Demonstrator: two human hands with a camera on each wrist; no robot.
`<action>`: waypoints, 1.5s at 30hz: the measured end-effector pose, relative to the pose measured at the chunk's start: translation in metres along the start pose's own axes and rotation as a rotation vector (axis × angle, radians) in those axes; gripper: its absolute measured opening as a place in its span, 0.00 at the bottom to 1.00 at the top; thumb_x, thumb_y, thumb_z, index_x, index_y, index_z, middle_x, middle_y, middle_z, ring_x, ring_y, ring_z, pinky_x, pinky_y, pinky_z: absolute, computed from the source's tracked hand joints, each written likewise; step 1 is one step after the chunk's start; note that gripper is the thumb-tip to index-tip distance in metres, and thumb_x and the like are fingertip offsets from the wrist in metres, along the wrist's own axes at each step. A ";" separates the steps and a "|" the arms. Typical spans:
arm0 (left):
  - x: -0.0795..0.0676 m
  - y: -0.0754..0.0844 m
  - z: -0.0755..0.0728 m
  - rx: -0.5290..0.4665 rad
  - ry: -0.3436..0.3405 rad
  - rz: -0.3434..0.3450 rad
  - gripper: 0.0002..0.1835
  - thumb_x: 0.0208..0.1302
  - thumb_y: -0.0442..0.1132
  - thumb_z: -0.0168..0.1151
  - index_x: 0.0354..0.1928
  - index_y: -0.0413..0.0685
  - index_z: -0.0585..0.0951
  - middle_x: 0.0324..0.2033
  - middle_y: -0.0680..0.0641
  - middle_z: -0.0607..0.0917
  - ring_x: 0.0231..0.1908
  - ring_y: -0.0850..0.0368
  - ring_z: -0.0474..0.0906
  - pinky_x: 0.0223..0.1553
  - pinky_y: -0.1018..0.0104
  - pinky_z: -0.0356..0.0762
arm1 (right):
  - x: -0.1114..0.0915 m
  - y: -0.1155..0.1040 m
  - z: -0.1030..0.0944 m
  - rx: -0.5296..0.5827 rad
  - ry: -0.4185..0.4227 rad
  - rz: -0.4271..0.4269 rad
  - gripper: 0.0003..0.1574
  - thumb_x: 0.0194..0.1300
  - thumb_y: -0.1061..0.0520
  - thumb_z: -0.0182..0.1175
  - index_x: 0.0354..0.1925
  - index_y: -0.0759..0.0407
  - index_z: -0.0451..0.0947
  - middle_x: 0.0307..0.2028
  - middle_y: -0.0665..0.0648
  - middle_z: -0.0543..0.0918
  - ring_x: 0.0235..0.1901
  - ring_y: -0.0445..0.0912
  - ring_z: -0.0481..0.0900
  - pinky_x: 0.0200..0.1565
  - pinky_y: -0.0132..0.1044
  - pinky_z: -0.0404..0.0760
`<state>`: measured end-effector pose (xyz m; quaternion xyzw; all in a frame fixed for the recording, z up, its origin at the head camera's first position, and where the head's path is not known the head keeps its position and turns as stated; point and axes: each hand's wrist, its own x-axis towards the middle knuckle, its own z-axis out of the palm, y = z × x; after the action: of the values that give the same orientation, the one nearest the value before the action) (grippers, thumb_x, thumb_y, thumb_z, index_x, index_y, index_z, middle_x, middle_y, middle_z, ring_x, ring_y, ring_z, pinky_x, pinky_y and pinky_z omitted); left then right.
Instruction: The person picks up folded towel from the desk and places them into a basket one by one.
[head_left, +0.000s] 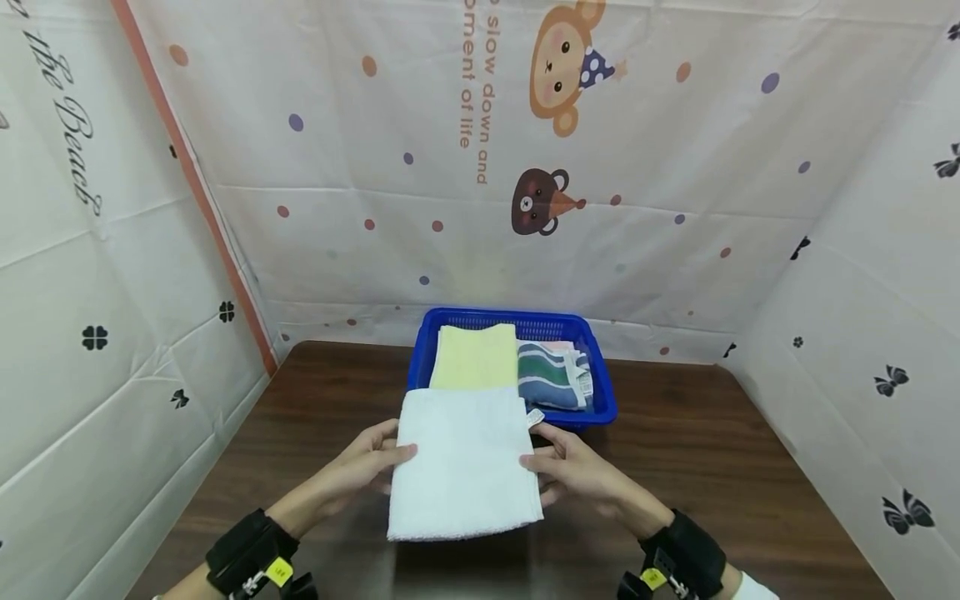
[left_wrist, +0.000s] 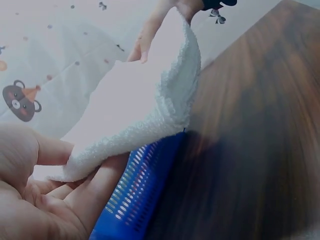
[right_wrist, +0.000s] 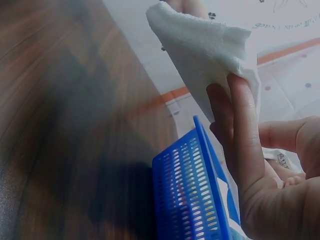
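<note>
A folded white towel (head_left: 467, 467) is held up above the table, its far edge in front of the blue basket (head_left: 606, 400). My left hand (head_left: 367, 460) pinches its left side, thumb on top and fingers underneath. On the opposite side my right hand (head_left: 577, 468) grips the towel the same way, near a small white tag (head_left: 535, 417). The right wrist view shows the right fingers (right_wrist: 245, 125) supporting the towel from below. Inside the basket lie a folded yellow towel (head_left: 476, 358) and a blue, green and white striped towel (head_left: 551, 377).
The basket stands at the back of a dark brown wooden table (head_left: 330, 383). Behind it hangs a white printed cloth (head_left: 360, 267), with more cloth along both sides. A bit of pink fabric (head_left: 558, 345) shows behind the striped towel.
</note>
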<state>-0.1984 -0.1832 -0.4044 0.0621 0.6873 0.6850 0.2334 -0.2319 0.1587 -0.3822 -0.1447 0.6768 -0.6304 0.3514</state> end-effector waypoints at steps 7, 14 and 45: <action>0.009 0.004 0.005 0.042 0.031 -0.004 0.36 0.78 0.46 0.55 0.76 0.35 0.55 0.52 0.39 0.87 0.42 0.52 0.87 0.42 0.53 0.88 | -0.003 -0.001 -0.005 -0.002 0.040 0.001 0.47 0.76 0.54 0.59 0.79 0.69 0.46 0.52 0.65 0.88 0.41 0.51 0.91 0.40 0.48 0.90; 0.014 0.008 0.006 0.038 0.009 -0.025 0.40 0.76 0.47 0.57 0.79 0.45 0.49 0.56 0.37 0.84 0.45 0.50 0.86 0.44 0.49 0.88 | -0.007 -0.004 -0.010 0.003 0.036 -0.012 0.47 0.76 0.54 0.59 0.78 0.68 0.46 0.51 0.65 0.88 0.39 0.49 0.91 0.40 0.48 0.90; 0.095 0.092 -0.036 0.173 0.210 -0.024 0.33 0.79 0.43 0.52 0.80 0.53 0.55 0.63 0.35 0.77 0.56 0.45 0.81 0.56 0.49 0.83 | 0.071 -0.072 -0.046 -0.242 0.414 -0.063 0.39 0.75 0.55 0.59 0.77 0.60 0.57 0.59 0.71 0.82 0.39 0.43 0.85 0.38 0.40 0.88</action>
<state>-0.3182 -0.1732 -0.3392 0.0020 0.7650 0.6232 0.1621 -0.3300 0.1361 -0.3364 -0.0743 0.8004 -0.5715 0.1653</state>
